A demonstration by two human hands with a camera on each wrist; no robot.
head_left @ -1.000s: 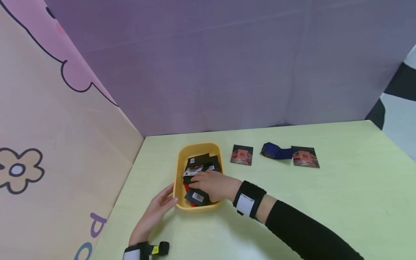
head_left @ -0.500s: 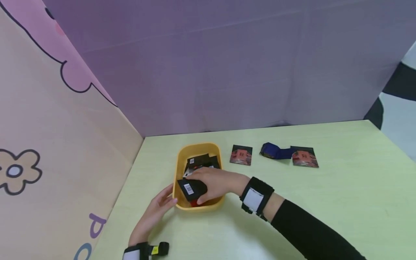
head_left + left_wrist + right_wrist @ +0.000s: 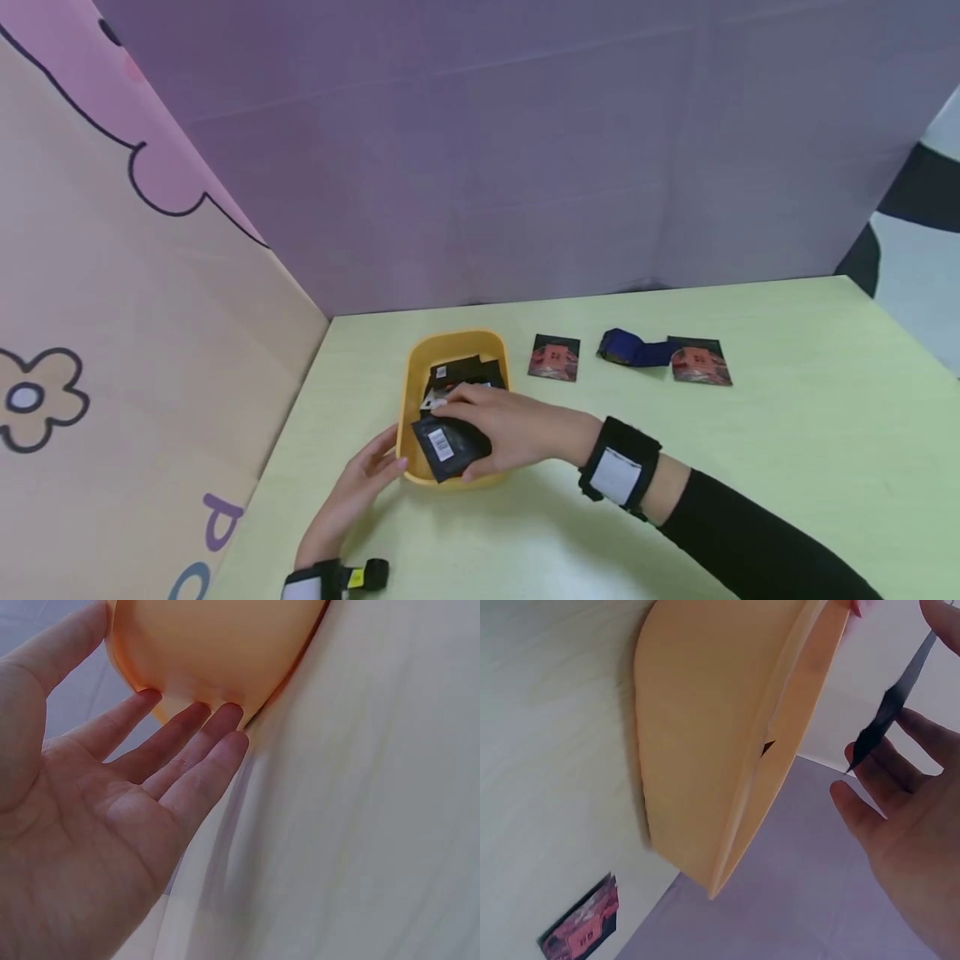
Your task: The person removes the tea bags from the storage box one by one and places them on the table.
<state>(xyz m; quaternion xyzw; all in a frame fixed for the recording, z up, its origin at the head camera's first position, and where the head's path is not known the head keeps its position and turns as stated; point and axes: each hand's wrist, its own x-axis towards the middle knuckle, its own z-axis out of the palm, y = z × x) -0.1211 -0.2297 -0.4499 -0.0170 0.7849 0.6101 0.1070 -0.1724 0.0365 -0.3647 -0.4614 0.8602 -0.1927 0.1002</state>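
Note:
In the head view my right hand [image 3: 517, 429] pinches a small black packet with a white barcode label [image 3: 441, 445], held over the near part of a yellow plastic basket [image 3: 408, 392]. The right wrist view shows this thin packet [image 3: 889, 712] edge-on between thumb and fingers, above the basket's rim. My left hand [image 3: 360, 492] touches the basket's near left side. In the left wrist view its fairly straight fingers [image 3: 199, 761] rest against the outer wall. Several other dark packets [image 3: 456, 371] lie in the basket, partly hidden by my right hand.
Right of the basket, a dark packet with a red house-like picture [image 3: 554, 358] lies on the pale green table [image 3: 810, 433]. Farther right, a crumpled dark blue packet [image 3: 636, 348] touches a similar red-pictured packet [image 3: 701, 362]. A purple backdrop [image 3: 480, 167] stands behind.
My right hand reached among the packets, took hold of the barcoded black one, and has lifted it toward the basket's near right side. The left hand has stayed at the basket.

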